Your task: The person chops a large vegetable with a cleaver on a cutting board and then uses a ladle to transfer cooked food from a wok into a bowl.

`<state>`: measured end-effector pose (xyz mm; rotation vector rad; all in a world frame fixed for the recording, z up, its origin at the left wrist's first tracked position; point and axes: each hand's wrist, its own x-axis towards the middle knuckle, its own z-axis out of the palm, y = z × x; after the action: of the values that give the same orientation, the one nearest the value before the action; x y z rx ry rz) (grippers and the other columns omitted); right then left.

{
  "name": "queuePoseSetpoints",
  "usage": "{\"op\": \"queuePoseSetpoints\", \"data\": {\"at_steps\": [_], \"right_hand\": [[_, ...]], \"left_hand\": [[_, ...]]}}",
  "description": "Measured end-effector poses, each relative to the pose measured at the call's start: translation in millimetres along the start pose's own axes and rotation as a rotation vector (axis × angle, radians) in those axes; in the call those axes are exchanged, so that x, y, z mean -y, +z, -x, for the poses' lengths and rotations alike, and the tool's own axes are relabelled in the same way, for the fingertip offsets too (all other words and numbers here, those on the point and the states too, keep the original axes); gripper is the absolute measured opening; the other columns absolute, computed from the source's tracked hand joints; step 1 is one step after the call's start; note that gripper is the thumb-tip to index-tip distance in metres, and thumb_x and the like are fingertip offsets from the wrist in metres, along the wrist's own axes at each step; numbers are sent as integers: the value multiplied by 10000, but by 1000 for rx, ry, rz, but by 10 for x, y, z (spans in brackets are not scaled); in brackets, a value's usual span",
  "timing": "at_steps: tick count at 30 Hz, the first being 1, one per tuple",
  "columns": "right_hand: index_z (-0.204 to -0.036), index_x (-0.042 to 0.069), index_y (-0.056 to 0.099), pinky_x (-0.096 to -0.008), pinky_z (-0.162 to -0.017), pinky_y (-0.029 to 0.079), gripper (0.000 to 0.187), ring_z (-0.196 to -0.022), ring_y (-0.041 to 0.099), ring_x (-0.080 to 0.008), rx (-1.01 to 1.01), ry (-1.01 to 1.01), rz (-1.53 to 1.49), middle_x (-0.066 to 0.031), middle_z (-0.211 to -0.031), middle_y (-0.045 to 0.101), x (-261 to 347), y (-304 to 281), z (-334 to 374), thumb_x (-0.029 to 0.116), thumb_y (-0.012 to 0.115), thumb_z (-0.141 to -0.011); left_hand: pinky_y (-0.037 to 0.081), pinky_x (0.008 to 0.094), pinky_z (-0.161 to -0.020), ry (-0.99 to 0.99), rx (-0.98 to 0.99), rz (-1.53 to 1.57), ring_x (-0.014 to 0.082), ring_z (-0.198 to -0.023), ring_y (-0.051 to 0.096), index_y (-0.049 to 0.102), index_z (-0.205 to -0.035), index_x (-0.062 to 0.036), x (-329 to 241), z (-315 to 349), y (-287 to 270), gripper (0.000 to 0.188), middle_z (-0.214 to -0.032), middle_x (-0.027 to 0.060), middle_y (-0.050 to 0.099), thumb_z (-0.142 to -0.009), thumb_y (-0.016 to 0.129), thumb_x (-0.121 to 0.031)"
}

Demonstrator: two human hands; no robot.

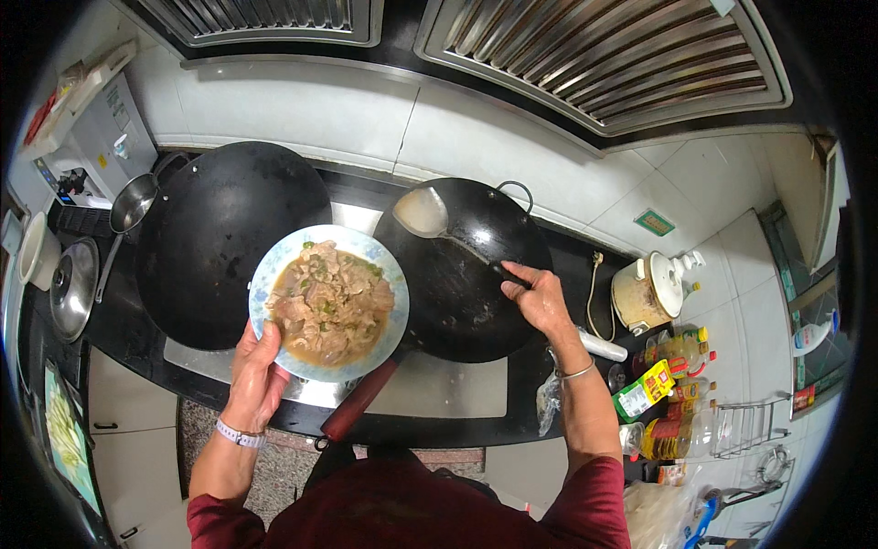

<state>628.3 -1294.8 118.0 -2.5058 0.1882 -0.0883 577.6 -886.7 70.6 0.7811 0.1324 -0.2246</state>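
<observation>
My left hand [254,373] grips the near left rim of a pale blue-and-white plate [393,274], thumb on top. On the plate lie cooked meat slices [329,302] with bits of green pepper in brown sauce. My right hand [538,300] is closed round the dark handle of a wok spatula [422,213], forefinger along it. The spatula's wide metal blade, with a pale film on it, is over the left part of a black wok [466,316]. This wok has a loop handle at the back and a wooden handle [359,403] toward me; its visible inside holds no food.
A second black wok [229,229] stands left, beside a small saucepan [134,203] and a metal lid [75,288]. At right are a rice cooker [647,291], several sauce and oil bottles [681,437] and a wire rack [745,425]. Range hood filters [604,55] hang overhead.
</observation>
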Motion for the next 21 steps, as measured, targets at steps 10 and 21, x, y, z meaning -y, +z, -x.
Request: {"op": "queuePoseSetpoints", "data": {"at_steps": [10,21], "right_hand": [[-1212,137,715,-364,-537,449,472,-594,561,-283,-398,-713,480,-120,-738,580,896,-726,970,34,734,-752],[-1204,9,679,-346,-702,515,458,-733,650,-311,-338,-435,451,-184,-914,680,1133,-894,1641,-47,738,-754]], "left_hand": [[482,426,-1065,-20,45,57,237,-1247,566,437,-1436,-59,11,-82,-19,445,-1383,117,554,-1030,553,-199],[489,433,-1062,-40,97,12,253,-1256,569,450,-1436,-67,-120,-19,-114,479,-1399,119,550,-1019,572,-271]]}}
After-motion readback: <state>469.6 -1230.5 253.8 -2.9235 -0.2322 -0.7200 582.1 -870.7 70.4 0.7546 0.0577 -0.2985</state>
